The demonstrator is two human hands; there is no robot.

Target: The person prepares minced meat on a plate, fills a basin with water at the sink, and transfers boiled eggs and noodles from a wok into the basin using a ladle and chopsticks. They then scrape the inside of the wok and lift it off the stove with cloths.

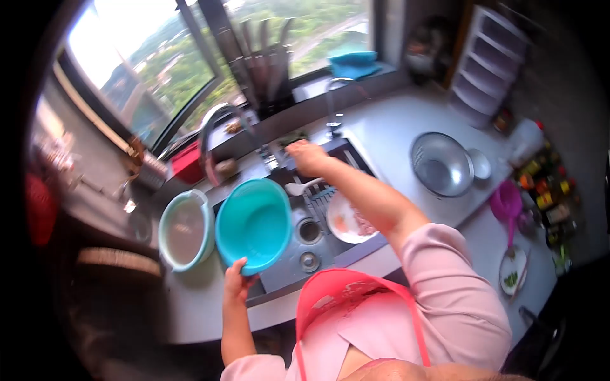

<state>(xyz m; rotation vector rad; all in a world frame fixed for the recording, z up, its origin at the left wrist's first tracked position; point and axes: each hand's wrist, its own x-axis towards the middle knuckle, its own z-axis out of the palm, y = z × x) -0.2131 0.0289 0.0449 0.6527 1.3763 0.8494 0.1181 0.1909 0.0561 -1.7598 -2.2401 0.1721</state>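
My left hand (239,280) grips the near rim of a teal plastic basin (254,222), tilted over the left part of the sink (279,274). Its inside faces me and nothing shows in it. My right hand (307,159) reaches to the back of the sink, fingers curled beside a dark greenish item (293,137). Blur hides what, if anything, those fingers hold. Below my right forearm, a white bowl (342,219) holds pinkish, meat-like pieces. A pale spoon-like utensil (302,187) lies between the basin and the bowl.
A pale green tub (185,230) of cloudy liquid stands left of the basin. Behind rise a curved faucet (232,114), a smaller tap (333,120) and a knife block (270,79). On the right are a metal colander (442,164), a purple strainer (506,202) and several bottles.
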